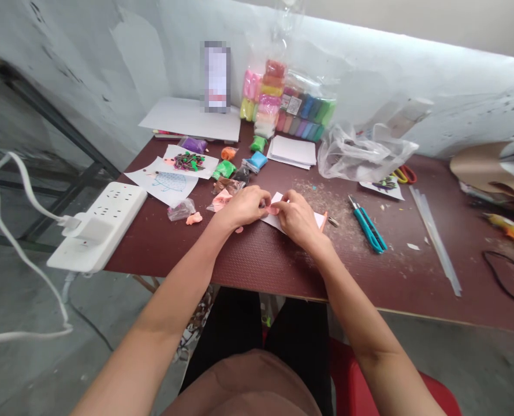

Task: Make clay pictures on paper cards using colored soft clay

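Observation:
Between my two hands is a small piece of pink clay, pinched by the fingers of both. My left hand comes in from the left, its fingers curled at the clay's left side. My right hand grips the other side and rests over a white paper. Beside my left hand lies a pink clay lump in an open wrapper, with a smaller lump farther left. Blue, green and black clay packets sit behind my hands.
Teal snips lie right of my hands, with glue sticks and a glue gun beyond. A power strip is at the left edge. Decorated papers, a plastic bag and bagged clay lie farther back.

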### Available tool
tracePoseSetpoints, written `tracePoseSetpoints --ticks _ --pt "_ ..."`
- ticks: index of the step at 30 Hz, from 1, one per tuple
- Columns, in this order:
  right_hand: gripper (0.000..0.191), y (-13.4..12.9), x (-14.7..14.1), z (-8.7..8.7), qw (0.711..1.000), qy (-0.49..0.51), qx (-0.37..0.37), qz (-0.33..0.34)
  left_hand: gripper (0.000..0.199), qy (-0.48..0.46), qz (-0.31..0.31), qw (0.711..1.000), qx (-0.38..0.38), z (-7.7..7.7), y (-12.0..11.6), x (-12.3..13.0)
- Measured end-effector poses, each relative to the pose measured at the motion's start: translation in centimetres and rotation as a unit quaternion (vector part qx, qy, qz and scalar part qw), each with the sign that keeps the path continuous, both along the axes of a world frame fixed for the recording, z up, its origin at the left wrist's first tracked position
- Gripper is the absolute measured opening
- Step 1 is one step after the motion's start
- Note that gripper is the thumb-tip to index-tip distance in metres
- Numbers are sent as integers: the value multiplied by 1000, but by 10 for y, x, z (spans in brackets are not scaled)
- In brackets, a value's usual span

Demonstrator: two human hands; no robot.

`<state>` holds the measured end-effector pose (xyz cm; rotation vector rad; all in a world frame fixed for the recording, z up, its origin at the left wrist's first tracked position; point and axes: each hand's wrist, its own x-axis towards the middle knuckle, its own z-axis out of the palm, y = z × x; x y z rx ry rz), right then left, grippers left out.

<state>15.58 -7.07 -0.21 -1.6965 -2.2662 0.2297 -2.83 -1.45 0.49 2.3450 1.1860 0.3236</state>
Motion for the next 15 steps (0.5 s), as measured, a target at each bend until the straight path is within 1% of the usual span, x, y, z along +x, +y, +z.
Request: tracePoseSetpoints --ticks 3,6,15 --pt "38 1 1 1 1000 19 2 2 20 13 1 1000 2 2 -1 1" --pt "40 2 3 0 999 31 7 -11 24 17 1 1000 -1 4 -3 1" --pt "38 1 3 4 1000 23 -7 -17 26 28 1 1000 -5 7 -4 2"
